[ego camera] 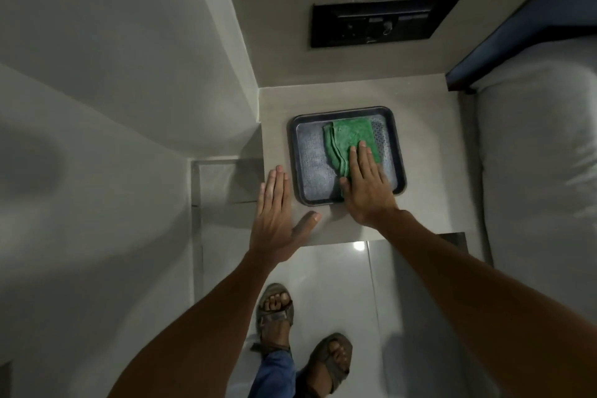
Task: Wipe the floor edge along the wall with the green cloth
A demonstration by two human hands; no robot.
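A folded green cloth lies in the right half of a dark square tray on a beige bedside table. My right hand rests flat on the cloth's near corner, fingers straight and pointing away from me, thumb at the cloth's left fold. My left hand is flat and spread on the table top just left of the tray, touching nothing else. The glossy tiled floor shows below the table's front edge, meeting the white wall on the left.
A black switch panel is set in the wall behind the table. A bed with white bedding stands on the right. My two sandalled feet stand on the floor tiles. A metal-framed gap runs between wall and table.
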